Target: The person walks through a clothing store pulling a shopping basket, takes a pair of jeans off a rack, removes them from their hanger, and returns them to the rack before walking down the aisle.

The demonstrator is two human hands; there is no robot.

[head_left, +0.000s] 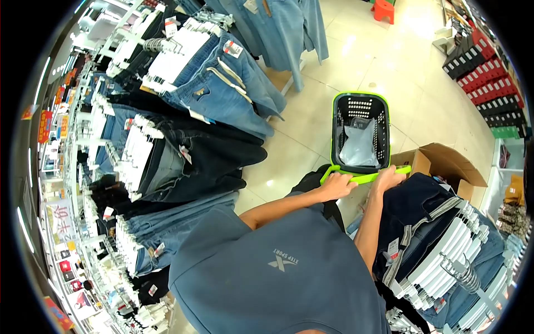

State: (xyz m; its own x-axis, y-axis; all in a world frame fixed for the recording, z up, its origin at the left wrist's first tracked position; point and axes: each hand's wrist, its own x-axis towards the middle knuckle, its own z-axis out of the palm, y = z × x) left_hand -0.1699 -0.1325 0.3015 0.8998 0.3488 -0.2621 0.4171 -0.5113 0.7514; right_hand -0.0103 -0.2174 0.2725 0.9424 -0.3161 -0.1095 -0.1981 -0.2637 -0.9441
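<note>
A black shopping basket (380, 119) with a bright green rim stands in the aisle ahead of me. Inside it lies a pale grey-blue item in what looks like clear plastic (360, 143); its kind I cannot tell. The basket's green handle (364, 178) is swung toward my body. My left hand (337, 186) is closed around the handle left of its middle. Further right, my right hand (388, 177) grips the same bar near its end. Some of the fingers are hidden from above.
Racks of hanging jeans (214, 92) and dark trousers (208, 156) line the left side. Close on my right hang more trousers (406, 217), with an open cardboard box (453, 161) beyond them. Stacked shoe boxes (484, 78) and a red stool (383, 10) stand further off.
</note>
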